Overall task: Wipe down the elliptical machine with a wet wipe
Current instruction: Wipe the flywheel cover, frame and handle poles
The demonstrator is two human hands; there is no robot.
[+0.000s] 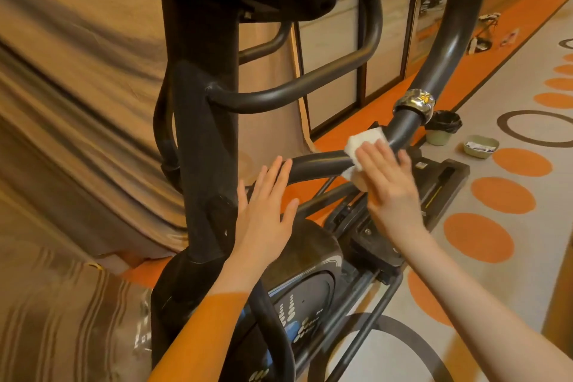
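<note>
A black elliptical machine fills the middle of the head view, with a central post, curved handlebars and a flywheel housing below. My right hand presses a folded white wet wipe with straight fingers against a grey curved arm bar, just below a chrome collar. My left hand is spread flat with straight fingers, its fingertips touching the same bar further left, next to the post.
Beige curtains hang at the left. On the orange-dotted floor at the right stand a small bin with a black liner and a green tray. The machine's foot rail runs beneath my right hand.
</note>
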